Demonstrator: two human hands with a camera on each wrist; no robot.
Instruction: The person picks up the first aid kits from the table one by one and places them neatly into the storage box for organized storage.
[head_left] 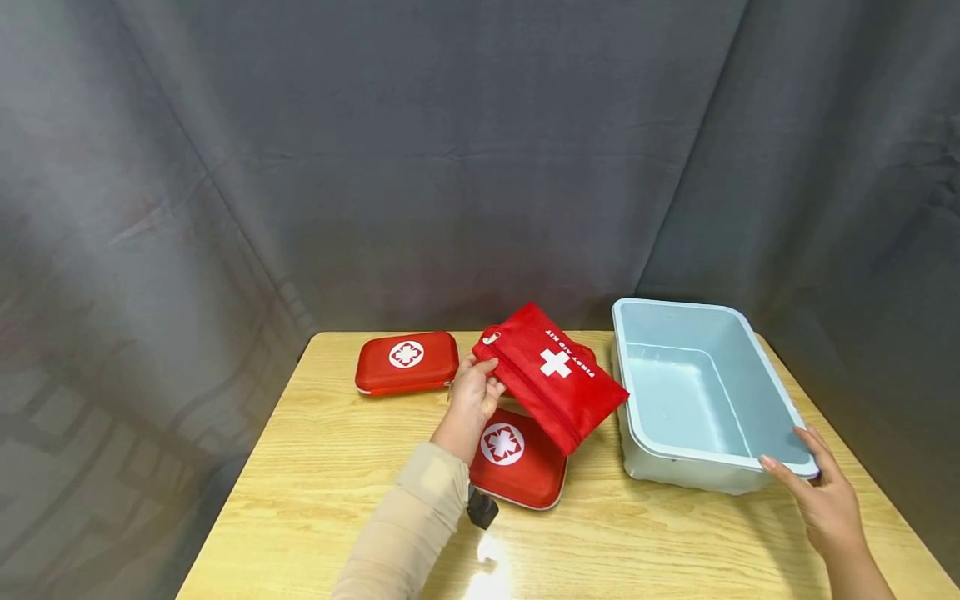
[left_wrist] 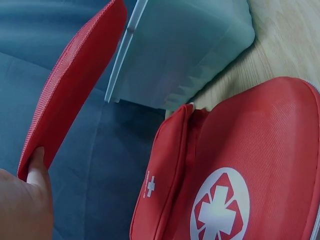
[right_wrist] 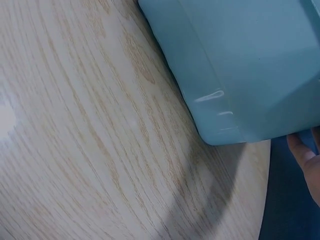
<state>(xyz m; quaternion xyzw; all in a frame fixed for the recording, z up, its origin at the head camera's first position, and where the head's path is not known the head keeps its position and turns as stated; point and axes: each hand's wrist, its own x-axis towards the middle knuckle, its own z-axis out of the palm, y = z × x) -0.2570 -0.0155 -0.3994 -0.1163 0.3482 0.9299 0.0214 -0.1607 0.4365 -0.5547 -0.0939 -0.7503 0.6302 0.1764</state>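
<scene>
My left hand pinches a red first aid pouch by its zippered edge, thumb on top. The pouch is raised and tilted, with a white cross and lettering facing up. Beneath it lies a red hard case with a round white emblem, partly covered. Another red pouch, with a small white cross, sits beyond that case in the left wrist view; the raised pouch mostly hides it from above. On the right, my right hand holds the near right corner of a pale blue plastic bin, thumb over the rim.
A second red hard case lies at the back left of the wooden table. Grey curtains hang behind and beside the table. A small black object shows under the left wrist. The bin's inside floor shows bare.
</scene>
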